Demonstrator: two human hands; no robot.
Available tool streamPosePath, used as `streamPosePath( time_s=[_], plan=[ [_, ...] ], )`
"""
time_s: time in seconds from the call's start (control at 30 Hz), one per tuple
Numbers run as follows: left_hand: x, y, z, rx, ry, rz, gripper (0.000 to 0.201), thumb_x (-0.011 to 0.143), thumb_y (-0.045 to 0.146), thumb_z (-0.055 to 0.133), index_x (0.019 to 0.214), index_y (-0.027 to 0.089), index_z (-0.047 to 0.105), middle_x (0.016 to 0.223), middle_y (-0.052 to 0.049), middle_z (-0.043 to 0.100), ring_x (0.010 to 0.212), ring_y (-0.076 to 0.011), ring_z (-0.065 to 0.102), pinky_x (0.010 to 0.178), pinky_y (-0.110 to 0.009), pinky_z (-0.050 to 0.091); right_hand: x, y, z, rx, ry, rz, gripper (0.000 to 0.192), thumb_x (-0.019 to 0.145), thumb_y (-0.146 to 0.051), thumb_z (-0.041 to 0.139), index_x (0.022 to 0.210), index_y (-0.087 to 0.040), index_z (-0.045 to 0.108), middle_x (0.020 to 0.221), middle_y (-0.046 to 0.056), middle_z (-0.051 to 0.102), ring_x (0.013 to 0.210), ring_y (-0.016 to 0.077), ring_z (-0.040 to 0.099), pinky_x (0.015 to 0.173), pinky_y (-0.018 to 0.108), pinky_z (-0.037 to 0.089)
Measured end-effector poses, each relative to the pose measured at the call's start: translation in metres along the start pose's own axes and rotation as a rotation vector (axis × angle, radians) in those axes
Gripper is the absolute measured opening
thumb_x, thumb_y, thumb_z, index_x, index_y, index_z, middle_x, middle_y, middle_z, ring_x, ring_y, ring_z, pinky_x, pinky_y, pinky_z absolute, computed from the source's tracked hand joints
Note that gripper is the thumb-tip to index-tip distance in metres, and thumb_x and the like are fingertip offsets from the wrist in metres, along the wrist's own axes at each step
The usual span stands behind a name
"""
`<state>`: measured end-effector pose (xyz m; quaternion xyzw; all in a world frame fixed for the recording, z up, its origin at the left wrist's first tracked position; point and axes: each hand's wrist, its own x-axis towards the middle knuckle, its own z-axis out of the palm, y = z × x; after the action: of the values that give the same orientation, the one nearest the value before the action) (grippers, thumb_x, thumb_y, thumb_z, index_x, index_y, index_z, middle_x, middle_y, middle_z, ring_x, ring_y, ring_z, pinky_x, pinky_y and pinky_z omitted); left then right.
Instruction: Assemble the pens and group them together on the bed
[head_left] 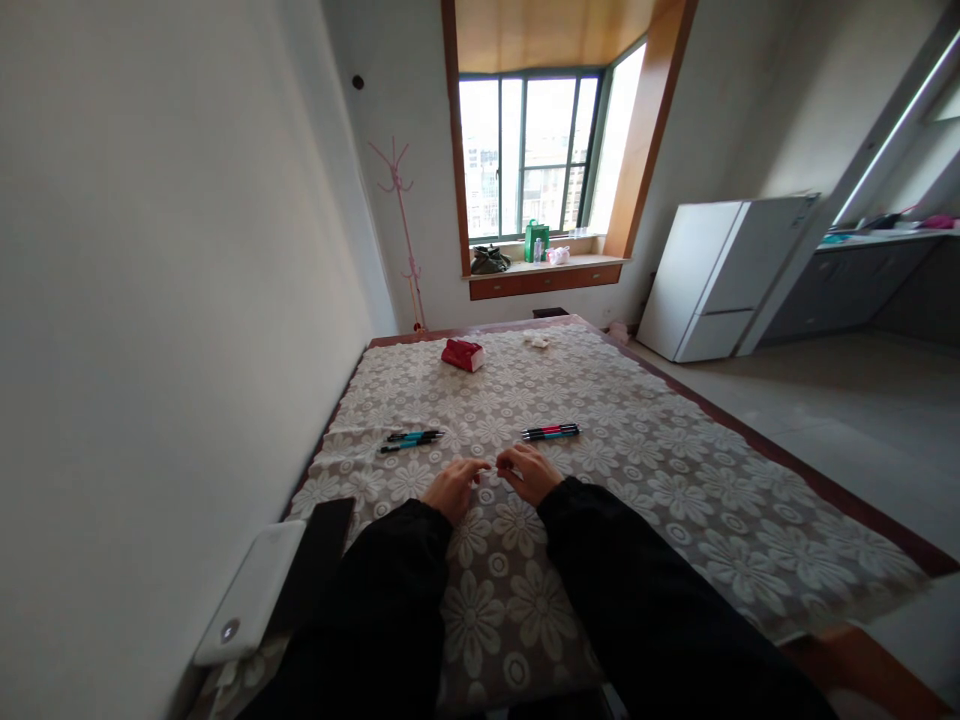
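Observation:
My left hand (454,487) and my right hand (531,473) hover close together over the middle of the patterned tablecloth (499,565). Their fingertips point at each other with a narrow gap between. Both sets of fingers are curled in a pinch; anything between them is too small to make out. Beyond my left hand lies a loose group of black and teal pens (411,440). Past my right hand, a tidy row of pens (551,432) in black, red and teal rests side by side.
A red packet (463,355) and a small white item (536,343) lie toward the table's far end. At the near left, a white device (251,590) sits beside a dark flat object (311,560). The wall borders the left side; a white fridge (724,275) stands beyond, right.

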<state>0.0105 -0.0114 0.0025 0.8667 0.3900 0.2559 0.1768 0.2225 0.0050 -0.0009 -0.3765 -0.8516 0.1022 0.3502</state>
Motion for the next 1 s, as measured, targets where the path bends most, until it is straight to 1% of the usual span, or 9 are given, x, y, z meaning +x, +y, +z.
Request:
streamPosePath(
  time_s=[0.1,0.2,0.3,0.37,0.5,0.6,0.77,0.9,1.0],
  plan=[
    [0.0,0.002,-0.001,0.001,-0.017,0.008,0.052,0.074,0.0,0.039,0.119,0.021,0.054,0.092,-0.004,0.062,0.09,-0.0165,0.055,0.085,-0.03,0.045,0.0,0.0,-0.001,0.013,-0.008,-0.028,0.005,0.084,-0.016,0.057,0.083,-0.02,0.061,0.075,0.002,0.063,0.078,0.0163,0.058,0.076,0.028,0.044],
    [0.001,0.004,-0.002,0.021,-0.021,0.0,0.043,0.081,0.006,0.038,0.117,0.021,0.055,0.095,-0.004,0.063,0.092,-0.0169,0.056,0.087,-0.03,0.044,-0.001,0.0,0.0,0.03,-0.016,-0.043,0.007,0.085,-0.019,0.057,0.084,-0.02,0.063,0.076,0.003,0.064,0.08,0.0165,0.058,0.076,0.028,0.044],
    [0.001,0.005,-0.002,0.033,-0.018,-0.04,0.035,0.086,0.012,0.038,0.115,0.023,0.056,0.098,-0.004,0.064,0.095,-0.0169,0.057,0.088,-0.029,0.044,-0.001,0.001,0.002,0.038,-0.037,-0.044,0.007,0.086,-0.021,0.058,0.086,-0.02,0.064,0.078,0.003,0.066,0.08,0.0167,0.059,0.076,0.028,0.045],
    [0.001,0.005,-0.001,0.028,-0.017,-0.059,0.034,0.086,0.012,0.039,0.114,0.023,0.056,0.096,-0.004,0.065,0.093,-0.0163,0.058,0.087,-0.028,0.045,-0.001,0.001,0.002,0.042,-0.042,-0.043,0.007,0.086,-0.02,0.058,0.086,-0.02,0.064,0.077,0.003,0.066,0.079,0.0166,0.059,0.075,0.028,0.045],
    [0.0,0.005,-0.002,-0.01,-0.018,-0.05,0.035,0.085,0.011,0.041,0.115,0.024,0.055,0.093,-0.002,0.065,0.091,-0.0155,0.059,0.085,-0.027,0.045,-0.001,0.003,0.004,0.07,-0.036,-0.024,0.006,0.085,-0.02,0.058,0.086,-0.02,0.065,0.078,0.003,0.065,0.079,0.0162,0.059,0.075,0.027,0.045],
    [0.001,0.007,-0.005,-0.037,-0.037,-0.048,0.039,0.084,0.01,0.041,0.117,0.025,0.054,0.091,-0.002,0.066,0.091,-0.0154,0.059,0.087,-0.028,0.045,-0.002,0.006,0.007,0.1,-0.013,0.041,0.005,0.083,-0.021,0.06,0.087,-0.02,0.063,0.078,0.002,0.063,0.075,0.0151,0.059,0.072,0.027,0.046],
    [0.001,0.006,-0.006,-0.025,-0.067,-0.004,0.053,0.082,0.005,0.041,0.128,0.029,0.05,0.096,-0.001,0.065,0.092,-0.015,0.057,0.088,-0.027,0.045,-0.002,0.009,0.012,0.168,0.014,0.092,0.014,0.079,-0.019,0.063,0.092,-0.019,0.057,0.083,0.002,0.063,0.073,0.014,0.058,0.071,0.027,0.046],
    [0.001,0.0,-0.001,0.012,-0.041,0.008,0.055,0.079,0.001,0.04,0.123,0.029,0.057,0.091,-0.001,0.064,0.085,-0.014,0.057,0.083,-0.026,0.046,-0.002,0.009,0.012,0.181,0.001,0.086,0.022,0.079,-0.018,0.063,0.099,-0.021,0.054,0.079,0.0,0.065,0.076,0.015,0.059,0.072,0.027,0.046],
    [0.001,-0.002,0.002,0.004,-0.033,-0.009,0.057,0.076,-0.001,0.04,0.121,0.027,0.059,0.09,-0.001,0.065,0.084,-0.0139,0.057,0.083,-0.026,0.046,-0.002,0.008,0.012,0.17,-0.017,0.074,0.023,0.08,-0.018,0.062,0.101,-0.022,0.054,0.079,0.0,0.066,0.079,0.0157,0.06,0.073,0.028,0.045]
  ],
)
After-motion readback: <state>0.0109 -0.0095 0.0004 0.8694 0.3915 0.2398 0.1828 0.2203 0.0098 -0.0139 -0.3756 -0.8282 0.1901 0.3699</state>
